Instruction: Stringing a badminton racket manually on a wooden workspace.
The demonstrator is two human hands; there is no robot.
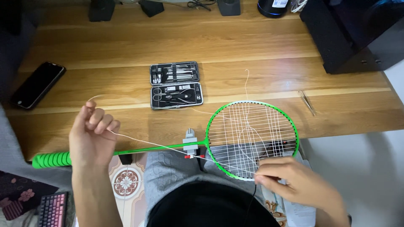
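A: How far along does the stringing look?

B: Partway, I'd judge. The green racket [252,141] lies across the near edge of the wooden desk [252,50], head to the right, grip [51,159] to the left. Most of the grid is woven, but the lower rows look sparse and a loose white string [143,143] still runs free, with another tail curling up past the frame's top.

A: And the hands?

B: The left hand [90,136] is raised above the handle, fingers curled, pinching the string's end and drawing it taut. The right hand [290,178] sits at the lower rim of the head, fingertips pressed together on the string where it meets the frame.

A: Anything else nearby?

B: An open tool kit [176,85], a phone [38,84] at the left, tweezers [307,102] at the right.
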